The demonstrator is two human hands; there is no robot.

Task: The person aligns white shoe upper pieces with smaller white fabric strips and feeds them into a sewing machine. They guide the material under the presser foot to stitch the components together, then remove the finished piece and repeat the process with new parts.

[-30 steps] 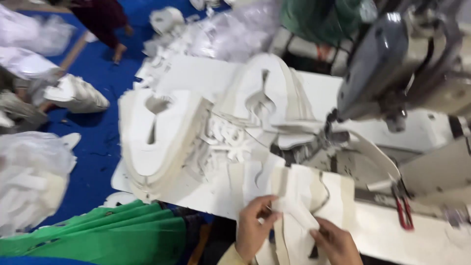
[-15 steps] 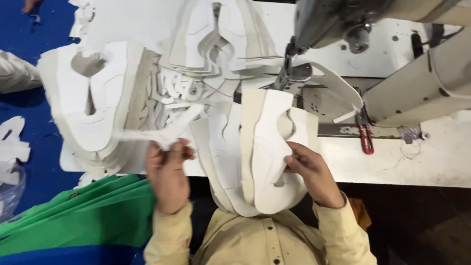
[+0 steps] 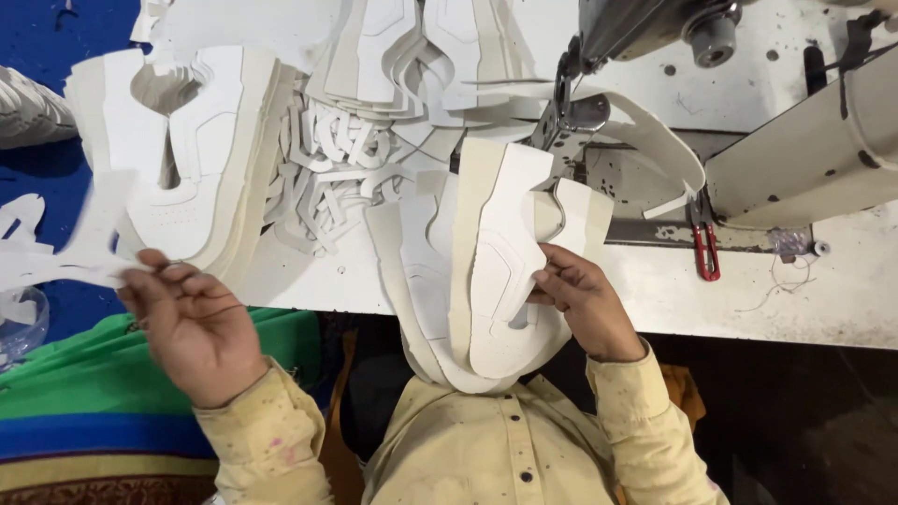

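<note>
White shoe-upper panel (image 3: 510, 271) pinched in right hand (image 3: 580, 299), not yet under sewing machine (image 3: 599, 56); left hand (image 3: 182, 323) grips blurred cut piece (image 3: 65, 252); stacks (image 3: 187, 159) unsewn.

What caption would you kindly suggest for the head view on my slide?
Right hand holds a white shoe-upper panel below the sewing machine; left hand lifts a thin white cut piece.
</note>
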